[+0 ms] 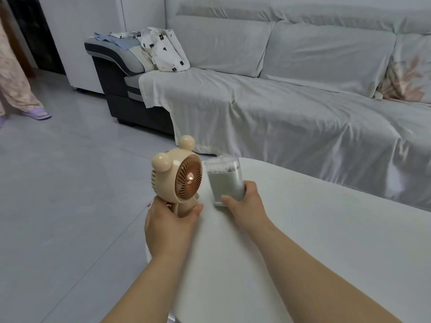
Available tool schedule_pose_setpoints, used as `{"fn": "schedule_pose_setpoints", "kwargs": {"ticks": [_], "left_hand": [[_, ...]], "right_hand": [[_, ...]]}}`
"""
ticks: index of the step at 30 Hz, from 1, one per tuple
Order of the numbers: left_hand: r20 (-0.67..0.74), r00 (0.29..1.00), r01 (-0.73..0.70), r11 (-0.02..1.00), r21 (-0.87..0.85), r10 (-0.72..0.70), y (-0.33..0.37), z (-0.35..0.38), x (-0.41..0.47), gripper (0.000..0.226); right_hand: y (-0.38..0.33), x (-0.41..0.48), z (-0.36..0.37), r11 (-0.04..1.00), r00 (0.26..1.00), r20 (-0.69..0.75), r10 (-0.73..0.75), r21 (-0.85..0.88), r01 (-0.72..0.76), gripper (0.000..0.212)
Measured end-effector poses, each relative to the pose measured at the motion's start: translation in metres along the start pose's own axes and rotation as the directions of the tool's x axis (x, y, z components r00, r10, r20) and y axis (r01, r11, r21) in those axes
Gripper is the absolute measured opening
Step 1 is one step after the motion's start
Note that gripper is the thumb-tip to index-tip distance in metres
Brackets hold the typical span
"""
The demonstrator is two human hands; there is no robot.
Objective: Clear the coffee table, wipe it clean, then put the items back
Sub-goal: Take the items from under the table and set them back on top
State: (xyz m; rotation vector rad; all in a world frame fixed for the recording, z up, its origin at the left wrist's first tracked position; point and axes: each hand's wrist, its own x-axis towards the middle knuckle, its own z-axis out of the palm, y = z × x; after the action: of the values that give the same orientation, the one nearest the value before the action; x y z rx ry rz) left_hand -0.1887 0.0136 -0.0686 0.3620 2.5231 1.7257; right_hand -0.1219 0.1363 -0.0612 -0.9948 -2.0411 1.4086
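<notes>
Fan [186,180] sits in left grip [170,227], swab jar [222,180] in right grip [247,206].

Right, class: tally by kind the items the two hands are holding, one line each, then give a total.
Bear-eared fan: 1
Cotton swab container: 1
Total: 2

Counts at one white oval coffee table [326,241]
Two bare hands: left hand [168,227], right hand [247,203]; one beige bear-eared plastic fan [179,178]; one clear cylindrical cotton-swab jar [224,180]; one grey-draped sofa [279,101]; one white spotted cushion [163,50]; one pink floral cushion [403,82].
</notes>
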Motion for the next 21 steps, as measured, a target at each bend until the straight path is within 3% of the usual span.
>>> {"fn": "schedule_pose_setpoints", "kwargs": {"ticks": [10,21], "left_hand": [[-0.007,0.997,-0.070,0.995,0.076,0.071,-0.008,0.004,0.006,0.044],[0.023,0.992,-0.125,0.978,0.167,0.123,-0.006,0.007,0.008,0.041]], "right_hand": [[0.005,0.041,0.029,0.918,0.992,-0.097,-0.078,-0.396,0.033,0.045],[0.002,0.059,0.039,0.861,0.996,-0.031,-0.087,-0.505,0.059,0.054]]}}
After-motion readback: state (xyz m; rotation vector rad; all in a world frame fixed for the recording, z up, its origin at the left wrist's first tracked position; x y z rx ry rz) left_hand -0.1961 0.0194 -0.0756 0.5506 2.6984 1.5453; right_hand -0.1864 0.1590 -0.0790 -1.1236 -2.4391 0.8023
